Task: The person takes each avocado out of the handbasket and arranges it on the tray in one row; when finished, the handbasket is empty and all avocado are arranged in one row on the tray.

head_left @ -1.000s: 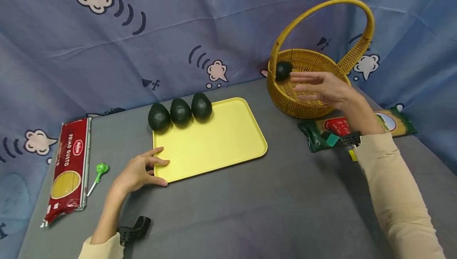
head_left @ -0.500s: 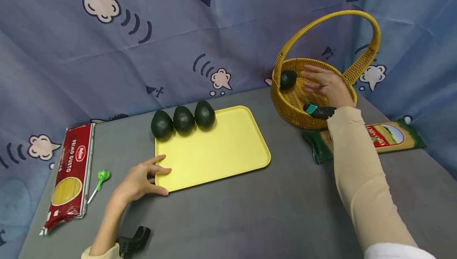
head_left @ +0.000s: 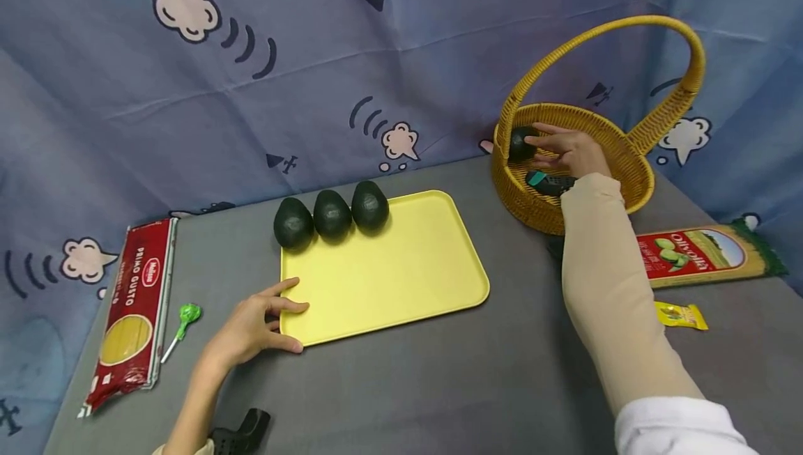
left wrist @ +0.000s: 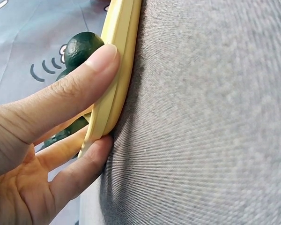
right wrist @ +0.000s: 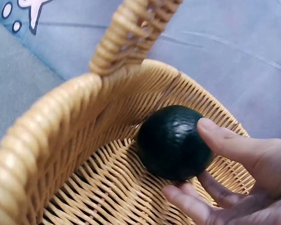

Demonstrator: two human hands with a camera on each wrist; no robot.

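My left hand [head_left: 247, 326] holds the near left corner of a yellow tray [head_left: 401, 277]. In the left wrist view its thumb [left wrist: 91, 72] lies along the tray's rim [left wrist: 114, 89], and another finger meets the corner. Three dark green avocados [head_left: 332, 217] stand in a row at the tray's far left edge. Inside a wicker basket [head_left: 533, 211], my right hand [head_left: 574, 152] is at another avocado [right wrist: 171, 143]. The thumb [right wrist: 225, 140] reaches its side, with fingers spread below; whether they all touch it cannot be told. That avocado sits against the basket wall.
A red spaghetti pack [head_left: 132, 312] and a green lollipop [head_left: 185, 322] lie on the left. At right are an Olivolà pasta pack [head_left: 702, 256], partly behind the right sleeve, and a yellow wrapped sweet [head_left: 680, 315]. The basket's tall handle [head_left: 602, 30] arches overhead. A patterned curtain hangs behind.
The right hand has moved down into the basket, over to the avocado inside it. The left hand stays at the tray corner. The head view has shifted slightly.
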